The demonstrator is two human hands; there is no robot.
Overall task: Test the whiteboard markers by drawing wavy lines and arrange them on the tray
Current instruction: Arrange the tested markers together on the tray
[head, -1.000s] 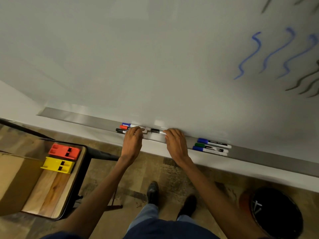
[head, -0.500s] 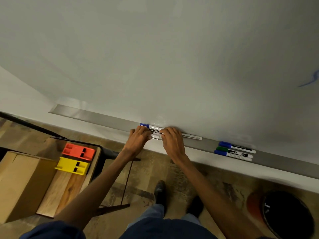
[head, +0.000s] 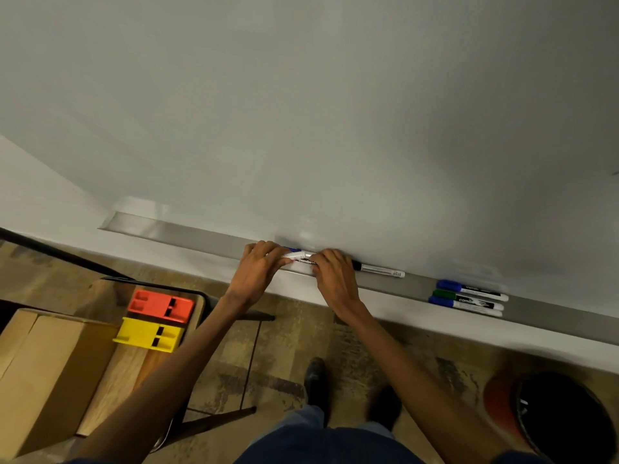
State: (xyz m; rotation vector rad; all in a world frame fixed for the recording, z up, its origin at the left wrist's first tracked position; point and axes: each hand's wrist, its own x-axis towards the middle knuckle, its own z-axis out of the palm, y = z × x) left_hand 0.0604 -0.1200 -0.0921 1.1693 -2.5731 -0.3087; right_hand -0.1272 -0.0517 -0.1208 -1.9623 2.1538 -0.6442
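Looking down from the head view, both hands meet on the metal tray (head: 201, 236) at the foot of the whiteboard (head: 301, 112). The left hand (head: 259, 271) curls its fingers over one end of a small bunch of markers (head: 302, 257), and the right hand (head: 332, 279) curls over the other end; white barrels and a blue cap show between them. A black-capped marker (head: 378, 269) lies on the tray, poking out from under the right hand. Further right, well apart, three more markers (head: 469, 298), two blue and one green, lie side by side on the tray. Down on the left a wooden tabletop (head: 110, 380) carries an orange block (head: 160, 305) and a yellow block (head: 149, 334). The markers are probably light, stiff and smooth, so they may roll or slip from a loose bundle; taking each by the middle of the barrel, clear of the cap, seems the safest hold.
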